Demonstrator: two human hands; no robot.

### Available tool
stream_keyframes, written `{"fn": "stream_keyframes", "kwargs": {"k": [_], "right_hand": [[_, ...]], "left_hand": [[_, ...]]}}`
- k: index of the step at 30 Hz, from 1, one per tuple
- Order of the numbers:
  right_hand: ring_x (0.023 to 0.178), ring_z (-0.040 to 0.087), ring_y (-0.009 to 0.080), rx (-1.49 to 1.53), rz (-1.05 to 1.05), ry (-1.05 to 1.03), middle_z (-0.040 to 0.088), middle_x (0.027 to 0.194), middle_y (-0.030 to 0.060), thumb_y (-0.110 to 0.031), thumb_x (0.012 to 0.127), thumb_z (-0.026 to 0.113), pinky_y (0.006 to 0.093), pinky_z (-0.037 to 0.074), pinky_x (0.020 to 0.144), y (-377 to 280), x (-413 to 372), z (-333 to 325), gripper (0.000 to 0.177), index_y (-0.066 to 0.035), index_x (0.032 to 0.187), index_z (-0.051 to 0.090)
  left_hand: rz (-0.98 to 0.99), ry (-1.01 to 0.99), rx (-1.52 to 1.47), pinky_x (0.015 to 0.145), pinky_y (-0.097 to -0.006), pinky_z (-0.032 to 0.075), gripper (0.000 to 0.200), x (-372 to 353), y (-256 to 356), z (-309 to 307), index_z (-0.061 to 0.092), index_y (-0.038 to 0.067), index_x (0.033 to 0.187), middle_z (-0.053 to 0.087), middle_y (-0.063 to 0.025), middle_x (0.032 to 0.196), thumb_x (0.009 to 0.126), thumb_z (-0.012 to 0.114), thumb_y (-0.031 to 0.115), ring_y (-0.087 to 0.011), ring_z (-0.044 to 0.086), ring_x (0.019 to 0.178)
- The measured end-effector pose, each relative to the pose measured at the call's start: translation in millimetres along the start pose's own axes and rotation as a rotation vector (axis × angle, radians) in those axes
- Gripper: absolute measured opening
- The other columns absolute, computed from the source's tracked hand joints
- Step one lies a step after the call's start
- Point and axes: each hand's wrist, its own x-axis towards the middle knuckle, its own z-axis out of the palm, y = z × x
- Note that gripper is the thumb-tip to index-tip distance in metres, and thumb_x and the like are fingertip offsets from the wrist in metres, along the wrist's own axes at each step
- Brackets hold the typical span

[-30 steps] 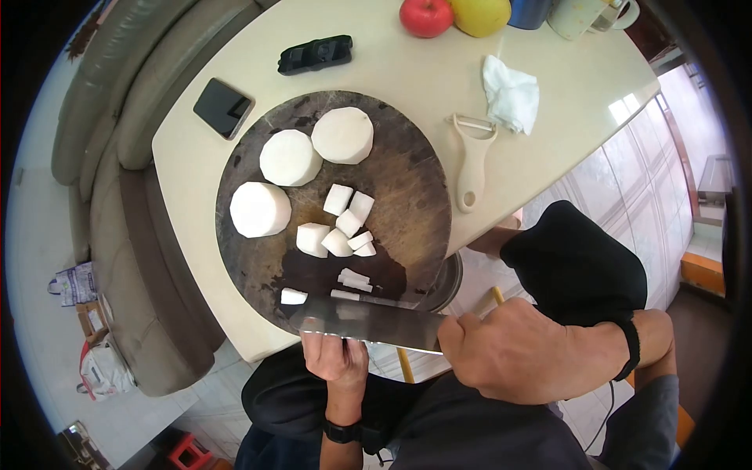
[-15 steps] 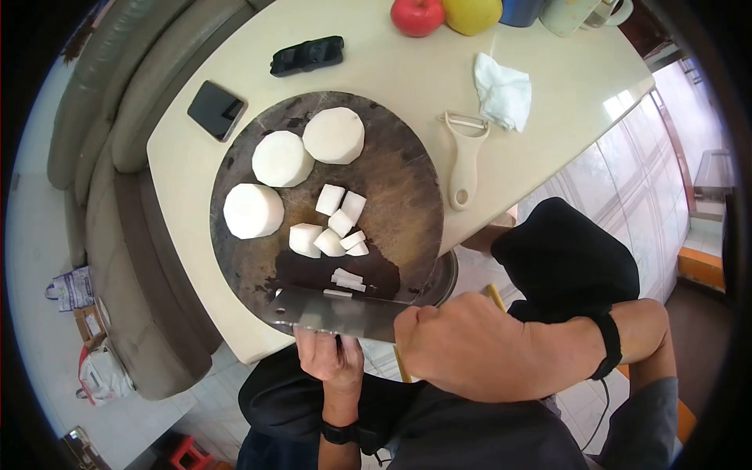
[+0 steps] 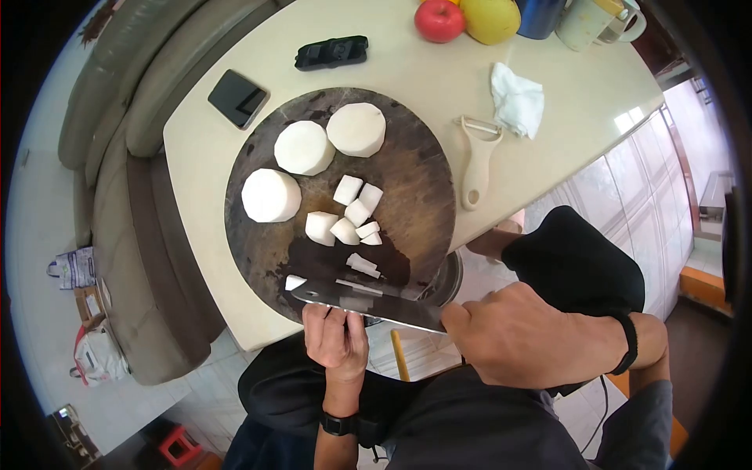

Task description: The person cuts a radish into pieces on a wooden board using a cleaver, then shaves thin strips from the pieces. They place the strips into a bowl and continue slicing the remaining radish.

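Observation:
My right hand point(image 3: 533, 333) is closed round the handle of a cleaver point(image 3: 376, 304), whose blade reaches left across the near edge of a round dark chopping board point(image 3: 423, 180). Close against the blade's near side, my left hand point(image 3: 335, 341) has its fingers curled; whatever they hold is hidden. Beyond the blade lie thin white slices point(image 3: 363, 265), and a small white piece point(image 3: 295, 282) sits by its tip. Several peeled white vegetable chunks point(image 3: 345, 229), perhaps radish, are mid-board. Three thick rounds of it point(image 3: 272, 196) stand along the board's far left.
Right of the board lies a peeler point(image 3: 476, 168), with a white cloth point(image 3: 518, 100) behind it. A phone point(image 3: 238, 99) and a black object point(image 3: 331, 52) are at the far left. A red apple point(image 3: 439, 21), a yellow-green fruit point(image 3: 491, 19) and mugs point(image 3: 583, 23) stand at the back.
The whole view has shifted, moving the board rightward in it. The cleaver now slants down more toward its handle. The small white piece by its tip shows more clearly.

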Motion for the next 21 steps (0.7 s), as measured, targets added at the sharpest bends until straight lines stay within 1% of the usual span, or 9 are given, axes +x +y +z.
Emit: {"fn": "stream_keyframes", "kwargs": {"k": [1,3,6,12,18,20,21], "right_hand": [[0.047,0.06,0.0323,0.006,0.007,-0.005,0.056,0.055,0.0184,0.0,0.062,0.064,0.04,0.044,0.04,-1,-1,0,0.019,0.006,0.073,0.049],[0.047,0.061,0.0322,0.014,0.013,-0.014,0.056,0.055,0.0182,0.0,0.062,0.064,0.0402,0.044,0.039,-3,-2,0,0.019,0.006,0.073,0.049],[0.047,0.061,0.0321,-0.034,0.043,-0.044,0.057,0.055,0.0174,-0.001,0.064,0.063,0.041,0.045,0.04,-5,-1,1,0.019,0.006,0.073,0.049],[0.048,0.062,0.0323,0.006,0.053,-0.05,0.056,0.055,0.0169,-0.003,0.066,0.062,0.0422,0.046,0.04,-5,2,0,0.017,0.006,0.073,0.049],[0.049,0.062,0.0318,-0.024,0.021,-0.081,0.056,0.055,0.0161,-0.002,0.066,0.062,0.0405,0.047,0.041,-4,9,1,0.017,0.008,0.073,0.051],[0.048,0.061,0.0305,-0.036,-0.024,0.018,0.055,0.055,0.0155,-0.002,0.065,0.063,0.0389,0.046,0.04,-5,11,6,0.017,0.008,0.072,0.051],[0.048,0.061,0.0305,-0.036,-0.022,0.017,0.055,0.055,0.0155,-0.002,0.065,0.063,0.0389,0.046,0.04,-5,14,5,0.017,0.008,0.072,0.051]], "left_hand": [[-0.003,-0.001,0.002,0.076,-0.0349,0.05,0.017,1,0,-1,0.063,-0.005,0.087,0.062,-0.018,0.091,0.071,0.064,-0.012,-0.0326,0.061,0.083],[0.042,-0.008,0.029,0.077,-0.0357,0.05,0.021,6,3,-1,0.065,-0.006,0.092,0.063,-0.0192,0.094,0.072,0.063,-0.01,-0.0338,0.062,0.084],[0.031,-0.013,0.024,0.079,-0.0368,0.05,0.024,5,2,0,0.066,-0.006,0.095,0.064,-0.02,0.096,0.072,0.062,-0.01,-0.0347,0.063,0.085],[0.023,-0.016,0.001,0.079,-0.0377,0.05,0.023,4,0,-1,0.066,-0.007,0.094,0.064,-0.0205,0.097,0.071,0.061,-0.011,-0.0354,0.063,0.086],[0.027,-0.022,-0.008,0.078,-0.0367,0.05,0.021,6,1,-2,0.065,-0.008,0.092,0.064,-0.0211,0.096,0.071,0.061,-0.011,-0.0353,0.062,0.084],[0.028,-0.019,0.003,0.078,-0.0369,0.05,0.021,6,1,-1,0.065,-0.008,0.092,0.064,-0.0206,0.096,0.071,0.061,-0.01,-0.0351,0.062,0.084],[0.031,-0.017,0.014,0.077,-0.037,0.05,0.021,7,2,-1,0.065,-0.007,0.092,0.064,-0.0202,0.096,0.071,0.061,-0.01,-0.035,0.062,0.084]]}}
